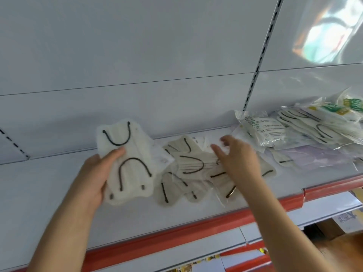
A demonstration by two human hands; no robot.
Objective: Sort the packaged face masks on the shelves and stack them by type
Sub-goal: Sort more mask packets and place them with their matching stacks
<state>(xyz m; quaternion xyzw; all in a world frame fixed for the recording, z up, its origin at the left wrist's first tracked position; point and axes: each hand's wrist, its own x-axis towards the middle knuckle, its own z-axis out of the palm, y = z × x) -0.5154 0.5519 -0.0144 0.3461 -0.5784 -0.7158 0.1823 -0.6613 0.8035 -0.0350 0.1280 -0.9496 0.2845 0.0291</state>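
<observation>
Head view: left hand [94,173] gripping a white packaged mask [125,161] with dark ear loops, thumb across its front, fingers behind, held up just above the shelf [49,183] at the left. Right hand [238,156] reaching into the loose heap of similar masks [188,173] at mid-shelf, fingers spread and relaxed over the clear wrappers, touching but not visibly pinching anything. Further right, a printed packet [261,132] propped against a leaning pile of mixed packs [314,124], with a lilac pack [314,156] lying flat below it.

Likely risks: slippery film sliding under the open right hand, dragging two or three packs at once and pushing near ones over the red shelf edge [176,234]. Overlapping wrappers hiding which type lies beneath, so a wrong pack joining the held one. Leaning right-hand pile already tilted; a nudge from the forearm probably enough to spill it. One-thumb hold on the left pack loose enough to slip if attention shifts right.
</observation>
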